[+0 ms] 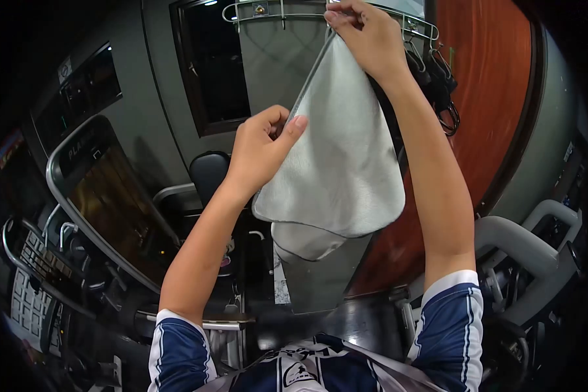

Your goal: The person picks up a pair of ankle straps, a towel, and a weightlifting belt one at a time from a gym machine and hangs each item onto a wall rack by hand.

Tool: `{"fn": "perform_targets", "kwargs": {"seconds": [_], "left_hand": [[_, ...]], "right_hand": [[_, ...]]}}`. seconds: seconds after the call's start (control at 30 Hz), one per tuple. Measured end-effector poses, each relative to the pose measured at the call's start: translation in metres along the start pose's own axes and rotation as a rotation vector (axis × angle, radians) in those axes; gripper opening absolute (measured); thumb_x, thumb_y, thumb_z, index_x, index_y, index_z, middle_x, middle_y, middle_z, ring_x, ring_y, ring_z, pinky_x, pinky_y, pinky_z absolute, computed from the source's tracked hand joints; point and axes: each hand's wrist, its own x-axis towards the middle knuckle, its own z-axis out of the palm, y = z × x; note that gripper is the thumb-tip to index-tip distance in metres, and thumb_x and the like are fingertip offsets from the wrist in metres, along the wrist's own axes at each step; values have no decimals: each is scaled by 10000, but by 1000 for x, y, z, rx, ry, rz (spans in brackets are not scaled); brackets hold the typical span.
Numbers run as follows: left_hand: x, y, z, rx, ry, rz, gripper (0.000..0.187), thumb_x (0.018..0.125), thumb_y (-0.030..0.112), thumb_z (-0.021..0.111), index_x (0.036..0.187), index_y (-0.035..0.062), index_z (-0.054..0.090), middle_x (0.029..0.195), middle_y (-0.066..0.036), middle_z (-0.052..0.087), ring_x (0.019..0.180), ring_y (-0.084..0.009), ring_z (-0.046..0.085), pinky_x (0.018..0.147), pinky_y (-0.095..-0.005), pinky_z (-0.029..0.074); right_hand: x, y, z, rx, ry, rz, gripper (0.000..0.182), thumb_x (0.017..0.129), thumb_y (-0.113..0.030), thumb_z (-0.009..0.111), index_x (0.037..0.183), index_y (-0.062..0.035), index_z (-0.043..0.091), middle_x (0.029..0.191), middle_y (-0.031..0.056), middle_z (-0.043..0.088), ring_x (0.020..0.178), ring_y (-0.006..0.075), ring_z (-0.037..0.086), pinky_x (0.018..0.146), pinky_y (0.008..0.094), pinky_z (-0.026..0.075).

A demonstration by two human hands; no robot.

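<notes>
A light grey cloth (340,150) with a darker stitched edge hangs in front of me, its rounded lower corners drooping in two layers. My right hand (367,32) pinches its top corner, up by a metal hook rack (294,13) on the wall. Lower down, my left hand (264,144) is closed on the cloth's left edge, thumb over the front and fingers curled behind. Whether the cloth's top touches the rack is hidden by my right fingers.
Black straps and handles (438,85) hang from the rack's right end, beside a reddish-brown wooden panel (490,85). To the left stands a gym machine with a framed panel (104,189). A grey padded machine (522,248) is at the right, and a black seat (210,176) behind my left hand.
</notes>
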Motion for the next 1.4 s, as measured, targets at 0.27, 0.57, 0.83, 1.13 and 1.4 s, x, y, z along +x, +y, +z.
{"fn": "perform_targets", "kwargs": {"seconds": [0.27, 0.57, 0.83, 1.13, 1.4], "left_hand": [[-4, -18, -8, 193, 21, -62, 393, 944, 387, 679, 882, -1, 664, 577, -8, 529, 562, -74, 443, 538, -267, 363], [-10, -31, 10, 201, -81, 57, 347, 1008, 304, 511, 1031, -24, 622, 876, -222, 638, 777, -374, 618, 710, -417, 474], [-11, -42, 37, -700, -108, -477, 417, 997, 263, 504, 1252, -55, 595, 1133, -150, 664, 1023, -181, 635, 881, -284, 494], [-16, -61, 80, -786, -58, -413, 835, 936, 737, 419, 1411, 55, 498, 1258, -138, 603, 1112, -194, 629, 870, -315, 561], [-44, -110, 72, -1406, -154, 82, 1026, 836, 850, 405, 1477, 49, 437, 1400, -151, 556, 1255, -274, 554, 1055, -392, 458]], "right_hand": [[-18, -1, 2, -169, -38, 66, 337, 915, -274, 716, 1176, -62, 704, 808, 70, 708, 702, 129, 635, 709, 268, 513], [-113, -21, 9, 164, -84, 158, 569, 922, -302, 690, 1377, -11, 511, 1231, 277, 636, 1175, 410, 621, 980, 399, 486], [-179, -9, -2, 1014, -342, 916, 444, 1053, -356, 514, 1247, 35, 595, 1105, 50, 681, 987, 95, 624, 879, 263, 509], [-223, 7, 30, 756, -131, 774, 312, 1026, -286, 583, 1117, 9, 635, 931, 8, 665, 874, 68, 587, 793, 225, 455], [-235, 7, -4, 383, -412, 576, 360, 873, -71, 650, 1232, -47, 650, 1098, 163, 705, 939, 192, 658, 824, 322, 515]]}}
